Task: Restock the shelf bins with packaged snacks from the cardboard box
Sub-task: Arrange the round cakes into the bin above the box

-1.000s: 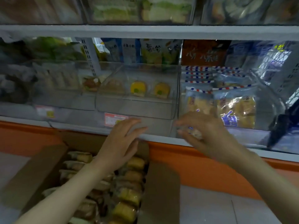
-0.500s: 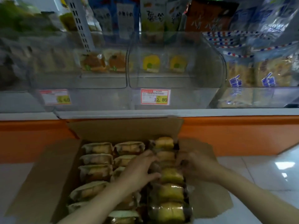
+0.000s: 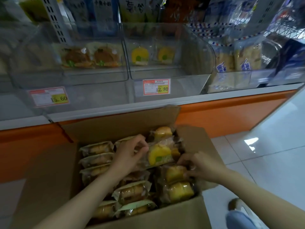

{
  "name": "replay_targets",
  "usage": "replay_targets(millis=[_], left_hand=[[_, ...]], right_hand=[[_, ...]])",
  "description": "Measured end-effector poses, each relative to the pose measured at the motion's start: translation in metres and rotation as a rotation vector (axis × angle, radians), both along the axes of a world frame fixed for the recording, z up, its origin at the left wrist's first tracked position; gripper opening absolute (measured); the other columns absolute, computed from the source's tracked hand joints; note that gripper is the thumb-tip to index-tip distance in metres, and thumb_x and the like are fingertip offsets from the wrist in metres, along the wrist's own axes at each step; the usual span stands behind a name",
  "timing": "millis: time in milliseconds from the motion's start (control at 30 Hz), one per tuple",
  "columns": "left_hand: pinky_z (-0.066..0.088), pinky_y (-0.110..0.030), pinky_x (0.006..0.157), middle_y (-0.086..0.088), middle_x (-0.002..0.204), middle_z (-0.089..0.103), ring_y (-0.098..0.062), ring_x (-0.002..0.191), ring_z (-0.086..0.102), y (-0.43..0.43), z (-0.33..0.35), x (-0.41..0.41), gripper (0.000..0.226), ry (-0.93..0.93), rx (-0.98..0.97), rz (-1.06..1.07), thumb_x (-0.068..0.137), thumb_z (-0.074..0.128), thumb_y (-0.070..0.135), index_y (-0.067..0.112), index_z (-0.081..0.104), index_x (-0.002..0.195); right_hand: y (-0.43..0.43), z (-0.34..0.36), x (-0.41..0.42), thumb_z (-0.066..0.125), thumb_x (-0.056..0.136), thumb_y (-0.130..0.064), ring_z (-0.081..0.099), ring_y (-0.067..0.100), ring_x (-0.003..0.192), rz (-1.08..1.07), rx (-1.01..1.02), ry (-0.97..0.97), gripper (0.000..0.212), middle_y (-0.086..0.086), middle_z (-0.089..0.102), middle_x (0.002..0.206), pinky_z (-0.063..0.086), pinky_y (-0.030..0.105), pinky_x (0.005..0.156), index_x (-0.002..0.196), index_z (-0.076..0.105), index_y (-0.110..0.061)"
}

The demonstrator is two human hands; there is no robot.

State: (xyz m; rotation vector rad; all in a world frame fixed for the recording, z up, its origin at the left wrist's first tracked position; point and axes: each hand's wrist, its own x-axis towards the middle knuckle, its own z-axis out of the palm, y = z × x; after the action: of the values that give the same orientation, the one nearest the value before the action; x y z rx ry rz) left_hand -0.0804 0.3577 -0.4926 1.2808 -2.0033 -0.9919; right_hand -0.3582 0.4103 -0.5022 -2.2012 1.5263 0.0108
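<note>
Left hand (image 3: 130, 152) and right hand (image 3: 203, 166) grip snacks (image 3: 158, 156) in the box (image 3: 115, 128).

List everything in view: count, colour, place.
cardboard box: one, brown, open, below the shelf.
snack packs: many, yellow and tan, rowed inside the box.
lifted pack: one, yellow, raised above the rows.
clear bins: at least three, on the shelf.
price tags: two, red and yellow, on bin fronts.
yellow cakes: two, middle bin.
brown buns: two, bin left of the cakes.
left hand: pinches the lifted pack.
right hand: fingers curled among packs, box's right.
</note>
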Motion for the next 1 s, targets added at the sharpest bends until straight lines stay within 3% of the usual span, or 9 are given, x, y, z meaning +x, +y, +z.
replay_targets(millis=[167, 233, 333, 500, 667, 767, 900, 933, 1000], left_hand=[[0.042, -0.016, 0.067, 0.032, 0.091, 0.063, 0.014, 0.090, 0.058, 0.000, 0.020, 0.025, 0.015, 0.035, -0.069, 0.075, 0.090, 0.059, 0.030, 0.039, 0.054, 0.080], [0.049, -0.023, 0.066, 0.026, 0.087, 0.064, 0.009, 0.086, 0.060, 0.000, 0.034, 0.038, 0.013, 0.048, -0.156, 0.103, 0.092, 0.057, 0.025, 0.036, 0.056, 0.085], [0.055, -0.034, 0.074, 0.023, 0.090, 0.067, 0.005, 0.089, 0.063, -0.002, 0.060, 0.056, 0.012, 0.083, -0.282, 0.120, 0.094, 0.055, 0.020, 0.031, 0.061, 0.095], [0.055, -0.035, 0.073, 0.017, 0.098, 0.068, 0.004, 0.092, 0.062, -0.017, 0.102, 0.081, 0.008, 0.172, -0.371, 0.165, 0.095, 0.053, 0.024, 0.027, 0.059, 0.099], [0.049, -0.023, 0.065, 0.017, 0.096, 0.065, 0.006, 0.089, 0.060, -0.031, 0.135, 0.094, 0.010, 0.207, -0.430, 0.240, 0.095, 0.055, 0.023, 0.033, 0.056, 0.098], [0.048, -0.019, 0.067, 0.019, 0.094, 0.063, 0.006, 0.088, 0.059, -0.038, 0.150, 0.095, 0.019, 0.260, -0.434, 0.296, 0.095, 0.057, 0.021, 0.040, 0.054, 0.096], [0.048, -0.014, 0.064, 0.021, 0.091, 0.063, 0.005, 0.084, 0.061, -0.051, 0.166, 0.093, 0.013, 0.279, -0.426, 0.345, 0.093, 0.058, 0.027, 0.040, 0.054, 0.096], [0.047, -0.012, 0.063, 0.021, 0.087, 0.063, 0.005, 0.082, 0.061, -0.056, 0.169, 0.092, 0.010, 0.283, -0.428, 0.356, 0.093, 0.058, 0.026, 0.036, 0.055, 0.096], [0.048, -0.013, 0.064, 0.023, 0.082, 0.064, 0.003, 0.080, 0.062, -0.064, 0.173, 0.091, 0.007, 0.294, -0.406, 0.373, 0.092, 0.059, 0.025, 0.030, 0.058, 0.097]], right_hand=[[-0.001, 0.033, 0.007, 0.076, 0.079, -0.028, 0.059, -0.002, 0.079, -0.152, -0.087, -0.206, 0.030, -0.022, 0.064, 0.088, 0.044, 0.010, 0.066, 0.103, 0.065, -0.042], [0.003, 0.059, 0.012, 0.079, 0.077, -0.021, 0.060, -0.005, 0.086, -0.222, -0.160, -0.328, 0.040, -0.022, 0.066, 0.089, 0.045, 0.010, 0.068, 0.099, 0.059, -0.048], [0.003, 0.100, 0.018, 0.078, 0.076, -0.020, 0.063, 0.000, 0.090, -0.266, -0.271, -0.421, 0.040, -0.024, 0.067, 0.095, 0.050, 0.016, 0.073, 0.103, 0.059, -0.042], [-0.025, 0.172, 0.035, 0.069, 0.076, -0.039, 0.065, 0.008, 0.092, -0.198, -0.391, -0.504, 0.035, -0.015, 0.067, 0.100, 0.054, 0.023, 0.078, 0.109, 0.060, -0.035], [-0.081, 0.230, 0.046, 0.070, 0.078, -0.023, 0.067, 0.001, 0.088, -0.193, -0.487, -0.664, 0.032, -0.012, 0.070, 0.095, 0.055, 0.017, 0.078, 0.108, 0.061, -0.022], [-0.123, 0.253, 0.044, 0.069, 0.084, -0.015, 0.065, 0.000, 0.090, -0.190, -0.542, -0.635, 0.027, -0.004, 0.067, 0.100, 0.055, 0.019, 0.079, 0.109, 0.060, -0.022], [-0.189, 0.248, 0.041, 0.067, 0.085, -0.006, 0.062, 0.023, 0.103, -0.243, -0.420, -0.627, 0.029, 0.011, 0.064, 0.111, 0.053, 0.039, 0.090, 0.113, 0.061, -0.005], [-0.204, 0.243, 0.042, 0.067, 0.085, -0.003, 0.061, 0.025, 0.102, -0.257, -0.380, -0.605, 0.029, 0.015, 0.064, 0.110, 0.054, 0.038, 0.089, 0.113, 0.061, 0.000], [-0.235, 0.228, 0.044, 0.067, 0.083, 0.001, 0.060, 0.021, 0.095, -0.256, -0.339, -0.524, 0.028, 0.021, 0.063, 0.111, 0.054, 0.021, 0.078, 0.111, 0.062, 0.004]])
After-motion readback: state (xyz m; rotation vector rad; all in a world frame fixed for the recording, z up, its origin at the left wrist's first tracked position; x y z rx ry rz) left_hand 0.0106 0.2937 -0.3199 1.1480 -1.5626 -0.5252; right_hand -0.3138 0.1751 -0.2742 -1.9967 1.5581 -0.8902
